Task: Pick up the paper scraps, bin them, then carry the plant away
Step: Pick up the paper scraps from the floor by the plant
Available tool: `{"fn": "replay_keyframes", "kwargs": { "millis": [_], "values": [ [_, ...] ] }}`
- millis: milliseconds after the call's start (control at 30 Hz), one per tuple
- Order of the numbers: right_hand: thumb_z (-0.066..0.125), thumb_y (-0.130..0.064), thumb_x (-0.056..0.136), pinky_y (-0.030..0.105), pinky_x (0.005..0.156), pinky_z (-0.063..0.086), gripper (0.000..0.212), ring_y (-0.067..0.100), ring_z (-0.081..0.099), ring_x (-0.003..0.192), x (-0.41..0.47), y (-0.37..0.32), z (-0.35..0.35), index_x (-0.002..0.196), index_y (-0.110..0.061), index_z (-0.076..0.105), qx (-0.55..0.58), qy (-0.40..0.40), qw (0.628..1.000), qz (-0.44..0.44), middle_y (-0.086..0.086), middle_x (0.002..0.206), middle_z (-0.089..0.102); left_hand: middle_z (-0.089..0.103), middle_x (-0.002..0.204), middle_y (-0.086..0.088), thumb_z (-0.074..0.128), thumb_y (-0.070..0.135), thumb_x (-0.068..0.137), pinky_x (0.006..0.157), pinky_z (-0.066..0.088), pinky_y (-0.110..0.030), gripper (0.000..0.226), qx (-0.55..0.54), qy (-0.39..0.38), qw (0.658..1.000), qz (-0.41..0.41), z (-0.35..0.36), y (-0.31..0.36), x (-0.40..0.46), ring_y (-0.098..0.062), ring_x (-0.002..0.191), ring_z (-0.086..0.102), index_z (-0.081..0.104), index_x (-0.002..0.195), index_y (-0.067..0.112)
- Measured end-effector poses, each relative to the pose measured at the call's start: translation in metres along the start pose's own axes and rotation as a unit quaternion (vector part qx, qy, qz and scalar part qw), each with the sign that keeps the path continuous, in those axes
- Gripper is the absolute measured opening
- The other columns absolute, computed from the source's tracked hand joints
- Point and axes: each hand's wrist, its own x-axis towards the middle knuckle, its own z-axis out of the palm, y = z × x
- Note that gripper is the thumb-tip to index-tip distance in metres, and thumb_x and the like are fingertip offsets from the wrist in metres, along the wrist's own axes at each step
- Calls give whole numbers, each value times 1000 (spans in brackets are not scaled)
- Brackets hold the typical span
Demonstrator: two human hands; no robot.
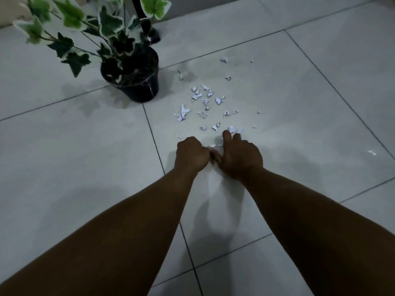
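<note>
While both forearms reach in from the near edge of the view, the left hand [191, 153] is curled into a fist with a bit of white showing at its inner side, so it seems to be holding gathered paper, though how much I cannot tell; the right hand [241, 155] lies just beside it, fingers bent down onto the tiled floor [299, 129] and fingertips touching the nearest scraps, whether pinching one or only pressing I cannot tell. Beyond the hands, the paper scraps [205, 101] lie scattered to the right of the black pot [136, 80], the closest of them near its base but apart from it. The plant [70, 20] stands upright in that pot, leaves spreading left and toward the camera. Behind the pot a dark post foot [152, 36] rests on the floor.

Gathering has only begun, by my reading. It would go best to sweep the pieces toward one heap with the flat of the fingers, working outward from the pot, and pinch the tiny strays last. The floor right of the pot looks open for this; no bin is in view
</note>
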Motion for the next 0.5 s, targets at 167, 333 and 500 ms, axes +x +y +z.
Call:
{"fn": "replay_keyframes", "kwargs": {
  "millis": [167,333,500],
  "values": [
    [41,-68,84,25,44,26,59,29,54,40,20,18,-6,90,-13,61,-57,55,981,-179,10,58,57,67,112,-9,47,16,90,81,45,-32,30,-66,-56,993,-80,0,30,29,-27,107,61,52,118,6],
    [41,-38,96,26,38,37,41,31,57,43,44,19,-2,93,-10,70,-35,-16,974,-225,8,48,53,54,129,-18,51,8,93,79,49,-28,34,-59,-111,987,-98,-16,54,43,-28,107,57,52,125,-4],
    [24,-18,103,42,68,52,40,40,66,92,61,27,-23,137,-8,42,36,-125,963,-236,17,103,67,64,112,-20,62,9,77,82,58,-42,39,48,-134,990,-10,-50,61,60,-36,98,67,52,114,13]
  ]
}}
